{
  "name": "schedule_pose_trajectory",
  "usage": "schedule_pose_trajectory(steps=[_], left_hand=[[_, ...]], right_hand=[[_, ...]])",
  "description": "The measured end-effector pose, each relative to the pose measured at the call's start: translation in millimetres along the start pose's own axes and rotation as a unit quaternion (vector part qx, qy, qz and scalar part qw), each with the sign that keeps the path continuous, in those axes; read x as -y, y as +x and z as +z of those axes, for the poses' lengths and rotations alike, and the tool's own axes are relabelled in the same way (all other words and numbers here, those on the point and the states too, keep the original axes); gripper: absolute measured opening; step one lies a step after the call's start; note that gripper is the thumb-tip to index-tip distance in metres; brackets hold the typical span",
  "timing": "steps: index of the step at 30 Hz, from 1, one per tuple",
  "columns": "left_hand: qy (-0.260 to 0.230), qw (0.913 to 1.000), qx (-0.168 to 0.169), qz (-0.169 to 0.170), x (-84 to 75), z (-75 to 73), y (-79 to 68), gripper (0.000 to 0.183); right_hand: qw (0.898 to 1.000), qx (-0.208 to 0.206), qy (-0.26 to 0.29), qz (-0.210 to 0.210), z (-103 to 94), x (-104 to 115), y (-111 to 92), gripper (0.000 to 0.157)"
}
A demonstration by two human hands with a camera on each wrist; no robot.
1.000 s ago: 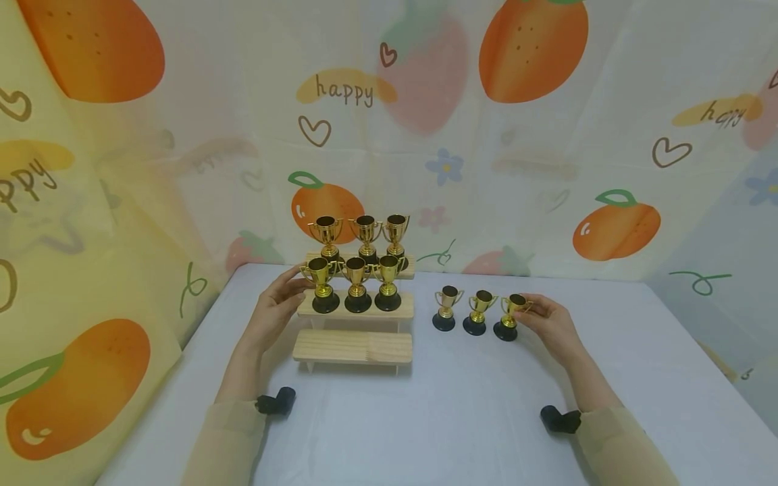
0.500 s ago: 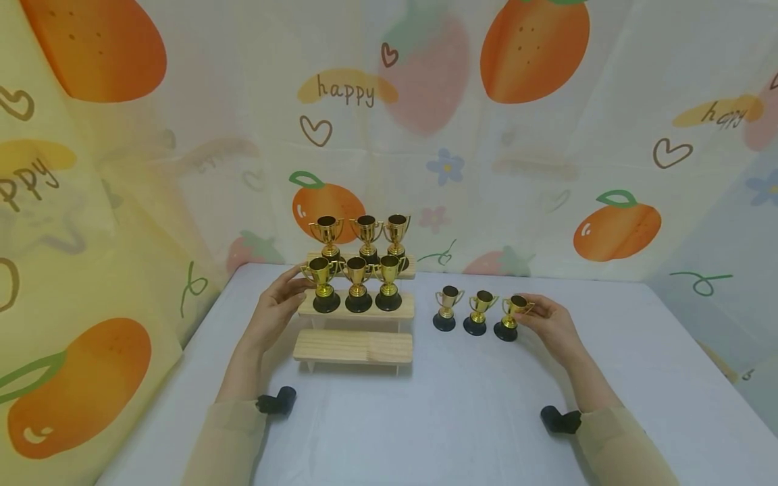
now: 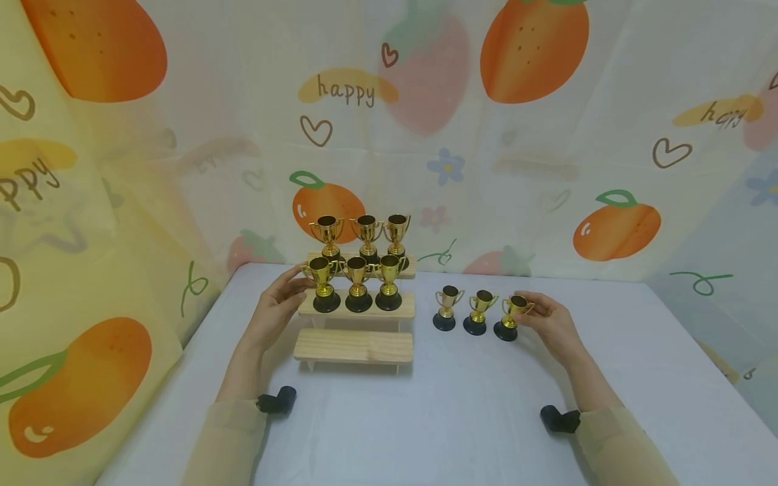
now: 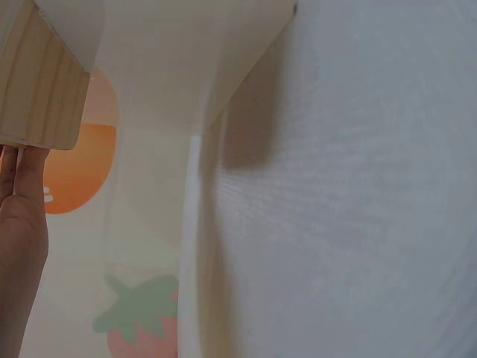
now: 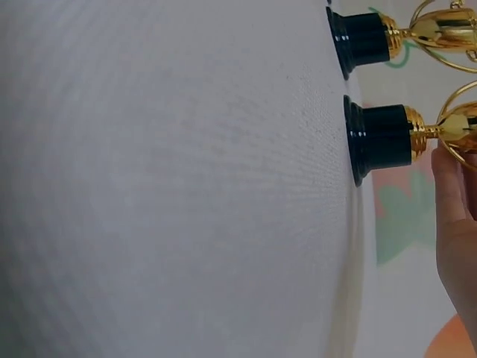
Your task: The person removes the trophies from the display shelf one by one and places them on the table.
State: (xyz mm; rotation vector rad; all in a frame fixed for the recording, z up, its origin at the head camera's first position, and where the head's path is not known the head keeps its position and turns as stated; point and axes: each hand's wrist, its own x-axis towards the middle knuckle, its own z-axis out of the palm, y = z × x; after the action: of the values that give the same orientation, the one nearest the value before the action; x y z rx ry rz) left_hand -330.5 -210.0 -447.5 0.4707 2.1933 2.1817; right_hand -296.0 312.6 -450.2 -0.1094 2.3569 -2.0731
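Note:
At the left end of the middle wooden step, my left hand (image 3: 281,304) rests its extended fingers on the stand (image 3: 352,345). The left wrist view shows these fingertips against the end of a wooden board (image 4: 46,97). Three gold trophies on black bases stand on the middle step, among them the left trophy (image 3: 322,277); three more, with the middle trophy (image 3: 367,233), line the top step. On the table, my right hand (image 3: 552,325) pinches the cup of the rightmost trophy (image 3: 506,329), which stands upright. In the right wrist view its black base (image 5: 381,138) meets the white cloth.
Two more trophies stand on the table beside the held one: a near one (image 3: 478,317) and, left of it, another (image 3: 446,310). The stand's lowest step bears nothing. A white cloth covers the table (image 3: 462,418); a fruit-printed curtain (image 3: 425,189) hangs behind.

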Motion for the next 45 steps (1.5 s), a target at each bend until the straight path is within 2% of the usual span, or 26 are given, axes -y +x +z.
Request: schedule_pose_trajectory(steps=[8,14,22,26,32,36,40,45], left_hand=[[-0.004,1.0000,0.000,0.002,-0.7,1.9,0.8,0.055],[0.003,1.0000,0.000,-0.004,-1.9,2.6,1.1,0.055],[-0.006,1.0000,0.004,0.006,-1.7,3.1,1.1,0.054],[-0.011,0.9998,0.007,0.014,-1.4,3.0,1.1,0.054],[-0.006,0.9999,0.003,0.012,-1.3,1.6,0.3,0.054],[-0.009,0.9999,0.004,0.011,-0.7,0.6,0.1,0.054],[-0.013,0.9998,0.004,0.014,0.1,-0.3,-0.4,0.054],[-0.012,0.9998,0.002,0.016,0.0,-0.4,-1.0,0.055]], right_hand=[[0.995,-0.025,-0.093,-0.008,4.2,6,0,0.061],[0.995,-0.037,-0.090,-0.017,5.7,9,0,0.060],[0.994,-0.096,-0.009,-0.055,4.7,15,1,0.052],[0.991,-0.121,0.000,-0.051,4.8,21,2,0.053],[0.990,-0.133,0.007,-0.052,8.5,34,3,0.056],[0.984,-0.142,0.070,-0.076,15.2,43,4,0.051],[0.974,-0.147,0.135,-0.109,27.0,55,4,0.046],[0.968,-0.133,0.162,-0.141,44.7,69,5,0.039]])
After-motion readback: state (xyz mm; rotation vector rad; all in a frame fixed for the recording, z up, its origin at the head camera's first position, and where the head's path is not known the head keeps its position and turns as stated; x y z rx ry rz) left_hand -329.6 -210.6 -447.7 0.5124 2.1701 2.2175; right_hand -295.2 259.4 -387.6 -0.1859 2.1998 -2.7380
